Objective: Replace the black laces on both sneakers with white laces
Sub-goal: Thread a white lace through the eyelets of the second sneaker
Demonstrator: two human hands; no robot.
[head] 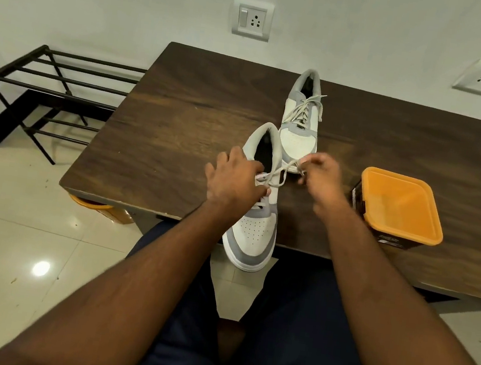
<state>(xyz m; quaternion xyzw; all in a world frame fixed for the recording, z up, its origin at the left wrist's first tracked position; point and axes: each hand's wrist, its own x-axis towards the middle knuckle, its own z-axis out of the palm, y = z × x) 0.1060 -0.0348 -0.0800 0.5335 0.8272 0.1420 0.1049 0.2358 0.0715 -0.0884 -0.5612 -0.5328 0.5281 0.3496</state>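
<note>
Two white and grey sneakers lie on a dark wooden table (180, 118). The near sneaker (253, 233) hangs its toe over the table's front edge. My left hand (233, 181) rests over its tongue and pinches the white lace (279, 175) close to the eyelets. My right hand (320, 178) pinches the other end of that lace, pulled out to the right. The far sneaker (298, 134) lies behind, heel toward the wall, laced in white with loose ends. No black lace is in sight.
A dark box with an orange lid (400, 204) stands on the table at the right. A black metal shoe rack (51, 87) stands on the tiled floor to the left. Wall sockets (251, 18) sit behind the table. My knees are below the table edge.
</note>
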